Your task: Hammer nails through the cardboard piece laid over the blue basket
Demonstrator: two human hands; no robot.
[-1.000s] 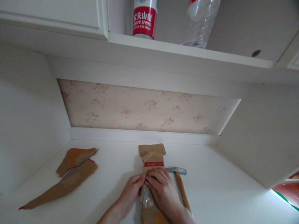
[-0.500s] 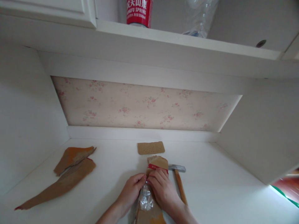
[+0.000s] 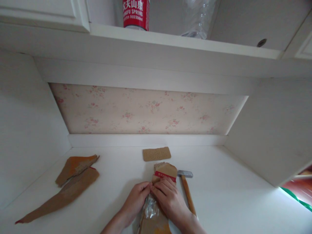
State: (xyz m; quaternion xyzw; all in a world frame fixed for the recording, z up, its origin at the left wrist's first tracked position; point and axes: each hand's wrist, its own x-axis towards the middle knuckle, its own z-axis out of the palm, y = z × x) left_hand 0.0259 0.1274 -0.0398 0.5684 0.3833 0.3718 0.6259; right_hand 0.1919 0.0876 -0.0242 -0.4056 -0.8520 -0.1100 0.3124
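A brown cardboard strip [image 3: 163, 171] with a red printed band lies lengthwise on the white desk [image 3: 219, 195] in front of me. My left hand [image 3: 135, 201] pinches its left edge beside a crinkled piece of clear plastic [image 3: 151, 209] stuck on the card. My right hand [image 3: 170, 199] presses down on the strip from the right, fingertips meeting those of the left hand. A small perforated cardboard piece [image 3: 156, 153] lies apart, just beyond the strip's far end. A hammer [image 3: 187, 190] with a wooden handle rests right of my right hand.
Torn cardboard scraps [image 3: 70, 182] lie at the desk's left. A flowered panel [image 3: 146, 112] backs the desk, with white walls on both sides. Overhead, a shelf [image 3: 185, 44] carries a red-labelled bottle [image 3: 133, 13] and a clear plastic bottle [image 3: 197, 19].
The strip has come away from the small perforated piece, which stays near the back wall. Both hands stay on the strip; the view has tilted slightly.
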